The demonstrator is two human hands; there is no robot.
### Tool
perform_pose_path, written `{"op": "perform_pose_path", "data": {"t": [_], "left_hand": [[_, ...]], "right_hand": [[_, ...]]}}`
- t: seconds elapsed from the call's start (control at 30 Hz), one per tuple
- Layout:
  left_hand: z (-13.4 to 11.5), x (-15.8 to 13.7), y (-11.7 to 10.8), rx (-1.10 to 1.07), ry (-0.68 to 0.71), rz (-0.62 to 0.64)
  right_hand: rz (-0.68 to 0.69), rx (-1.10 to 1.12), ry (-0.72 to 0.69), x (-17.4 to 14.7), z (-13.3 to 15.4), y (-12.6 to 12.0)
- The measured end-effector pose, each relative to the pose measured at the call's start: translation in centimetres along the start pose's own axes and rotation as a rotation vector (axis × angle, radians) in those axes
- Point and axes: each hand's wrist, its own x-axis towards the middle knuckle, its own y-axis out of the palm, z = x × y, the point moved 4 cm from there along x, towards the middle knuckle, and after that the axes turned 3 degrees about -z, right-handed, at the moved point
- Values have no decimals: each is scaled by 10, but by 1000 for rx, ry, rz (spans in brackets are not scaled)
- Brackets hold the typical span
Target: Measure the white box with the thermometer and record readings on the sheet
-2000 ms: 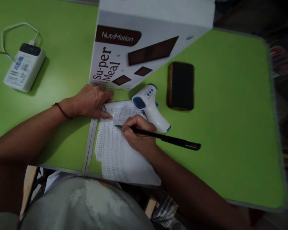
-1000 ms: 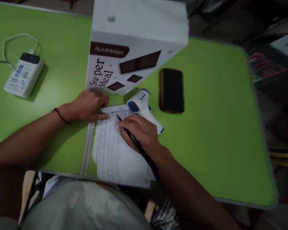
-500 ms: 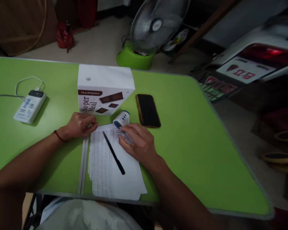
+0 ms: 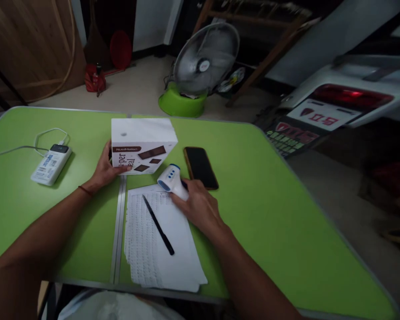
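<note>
A white NutriMotion box (image 4: pixel 145 131) stands upright on the green table. My left hand (image 4: pixel 107 166) grips its lower left corner, thumb across the front and fingers along the left side, partly hidden. My right hand (image 4: pixel 200 202) is closed around the handle of a white and blue infrared thermometer (image 4: pixel 173 180), whose wide head points toward the papers. Below it lies a stack of printed paper sheets (image 4: pixel 180 262), with a black pen (image 4: pixel 158 226) slanting across the top sheet. A dark phone (image 4: pixel 200 166) in a brown case lies just beyond my right hand.
A white power bank (image 4: pixel 51 165) with a cable plugged in lies on the left of the green table (image 4: pixel 270 222). A metal seam runs through the tabletop. Past the far edge stand a fan (image 4: pixel 205 62) on a green base and a white vehicle's rear (image 4: pixel 350 95).
My left hand has moved from the table in front of the box to its left side and taken hold. My right hand has closed around the thermometer's handle. The view has tilted up.
</note>
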Motion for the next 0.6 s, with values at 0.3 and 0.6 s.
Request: {"op": "perform_pose_path", "data": {"t": [0.3, 0.6], "left_hand": [[-12, -37, 15, -190, -194, 66], [-2, -34, 14, -74, -92, 231]], "right_hand": [[-25, 1176, 75, -27, 60, -34], [173, 1340, 273, -17, 87, -15]]}}
